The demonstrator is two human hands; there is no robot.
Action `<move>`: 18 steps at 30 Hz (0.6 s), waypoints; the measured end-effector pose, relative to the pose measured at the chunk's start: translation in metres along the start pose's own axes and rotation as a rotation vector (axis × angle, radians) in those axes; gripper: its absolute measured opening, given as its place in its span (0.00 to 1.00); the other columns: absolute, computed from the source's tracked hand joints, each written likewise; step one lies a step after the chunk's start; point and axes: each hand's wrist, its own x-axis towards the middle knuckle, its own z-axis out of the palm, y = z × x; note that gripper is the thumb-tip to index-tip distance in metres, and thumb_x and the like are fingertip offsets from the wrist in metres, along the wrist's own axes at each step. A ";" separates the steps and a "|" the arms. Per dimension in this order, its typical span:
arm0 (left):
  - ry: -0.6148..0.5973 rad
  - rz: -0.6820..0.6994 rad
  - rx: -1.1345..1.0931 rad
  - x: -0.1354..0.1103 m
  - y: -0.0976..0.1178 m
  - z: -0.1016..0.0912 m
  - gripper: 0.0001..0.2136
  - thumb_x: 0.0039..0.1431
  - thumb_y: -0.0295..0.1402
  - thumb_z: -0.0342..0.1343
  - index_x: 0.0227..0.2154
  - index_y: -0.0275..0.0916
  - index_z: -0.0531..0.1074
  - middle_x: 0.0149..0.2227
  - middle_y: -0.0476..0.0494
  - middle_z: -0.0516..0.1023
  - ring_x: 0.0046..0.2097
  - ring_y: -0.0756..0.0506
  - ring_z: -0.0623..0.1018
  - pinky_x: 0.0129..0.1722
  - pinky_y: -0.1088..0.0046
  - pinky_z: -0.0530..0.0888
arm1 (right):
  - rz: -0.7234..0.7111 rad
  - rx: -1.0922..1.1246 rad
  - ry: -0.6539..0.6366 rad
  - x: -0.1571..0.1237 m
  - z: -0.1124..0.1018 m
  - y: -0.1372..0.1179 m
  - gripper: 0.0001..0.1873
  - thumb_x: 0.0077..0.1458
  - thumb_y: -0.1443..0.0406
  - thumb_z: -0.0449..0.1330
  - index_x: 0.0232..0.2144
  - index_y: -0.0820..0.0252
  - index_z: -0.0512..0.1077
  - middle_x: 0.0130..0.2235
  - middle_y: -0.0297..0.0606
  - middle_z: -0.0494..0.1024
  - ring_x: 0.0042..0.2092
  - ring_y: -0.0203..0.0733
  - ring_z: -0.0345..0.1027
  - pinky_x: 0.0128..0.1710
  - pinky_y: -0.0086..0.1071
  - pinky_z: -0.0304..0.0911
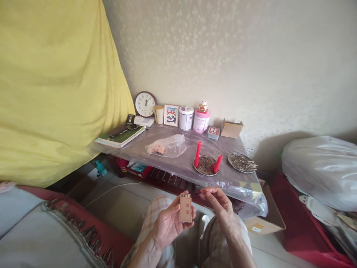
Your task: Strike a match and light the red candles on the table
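Observation:
My left hand (171, 225) is wrapped round a small tan matchbox (185, 208) with red lettering, held upright. The matchbox is slid partly open at its top, where several match ends show. Just to the right, the thumb and fingers of my right hand (219, 208) pinch a match (199, 193), whose small dark tip points toward the box without touching it. Beyond my hands, two red candles, a tall one (198, 154) and a shorter leaning one (218, 163), stand in a round dish (205, 174) of brown grains.
A second dish (240, 170) of grains has several sticks at its right edge. Clear plastic covers the low table (181, 169). On it are a plastic bag (174, 146), a clock (145, 104), tubs (186, 118), a picture frame (171, 115) and books (119, 137). A cardboard box (264, 219) stands right.

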 end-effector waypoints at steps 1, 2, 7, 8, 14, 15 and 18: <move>0.007 0.004 -0.004 0.000 0.000 0.001 0.19 0.58 0.32 0.70 0.53 0.44 0.80 0.40 0.38 0.88 0.40 0.42 0.87 0.40 0.68 0.81 | -0.007 -0.040 -0.017 -0.002 0.001 0.001 0.20 0.43 0.48 0.80 0.31 0.51 0.82 0.38 0.37 0.84 0.42 0.49 0.79 0.52 0.42 0.75; 0.017 0.009 -0.005 0.000 0.000 0.002 0.19 0.58 0.32 0.70 0.53 0.44 0.80 0.40 0.38 0.89 0.40 0.42 0.87 0.40 0.68 0.81 | -0.015 -0.068 -0.032 -0.004 0.001 0.002 0.19 0.44 0.48 0.79 0.31 0.50 0.82 0.39 0.37 0.84 0.43 0.50 0.78 0.52 0.43 0.74; 0.032 0.027 0.020 -0.002 0.001 0.005 0.19 0.57 0.32 0.70 0.52 0.44 0.80 0.38 0.39 0.89 0.40 0.42 0.86 0.39 0.69 0.81 | -0.093 -0.124 -0.072 -0.008 0.003 0.007 0.16 0.48 0.49 0.77 0.34 0.48 0.81 0.42 0.37 0.83 0.48 0.52 0.76 0.54 0.44 0.71; 0.026 0.029 0.028 -0.002 0.002 0.005 0.19 0.56 0.32 0.71 0.52 0.43 0.80 0.39 0.39 0.89 0.40 0.42 0.86 0.39 0.68 0.81 | -0.109 -0.130 -0.089 -0.008 0.002 0.008 0.16 0.49 0.48 0.76 0.34 0.48 0.81 0.43 0.38 0.83 0.48 0.52 0.76 0.54 0.44 0.71; 0.025 0.088 -0.023 -0.004 0.004 0.004 0.18 0.61 0.31 0.68 0.54 0.44 0.78 0.41 0.40 0.89 0.43 0.42 0.87 0.43 0.66 0.82 | -0.146 -0.168 -0.194 -0.010 -0.003 0.012 0.16 0.53 0.49 0.74 0.39 0.47 0.82 0.47 0.39 0.82 0.53 0.53 0.75 0.58 0.43 0.69; 0.025 0.094 -0.032 -0.003 0.004 0.004 0.18 0.62 0.31 0.67 0.54 0.44 0.78 0.41 0.40 0.89 0.44 0.42 0.87 0.43 0.66 0.82 | -0.145 -0.173 -0.204 -0.011 -0.003 0.013 0.15 0.54 0.49 0.74 0.39 0.48 0.82 0.47 0.39 0.82 0.54 0.53 0.75 0.59 0.44 0.68; 0.005 0.086 -0.025 -0.002 0.004 0.005 0.17 0.63 0.30 0.65 0.55 0.42 0.77 0.41 0.39 0.89 0.43 0.41 0.87 0.43 0.66 0.82 | -0.140 -0.179 -0.216 -0.011 -0.003 0.014 0.16 0.55 0.49 0.73 0.39 0.50 0.81 0.48 0.40 0.82 0.54 0.54 0.76 0.59 0.44 0.68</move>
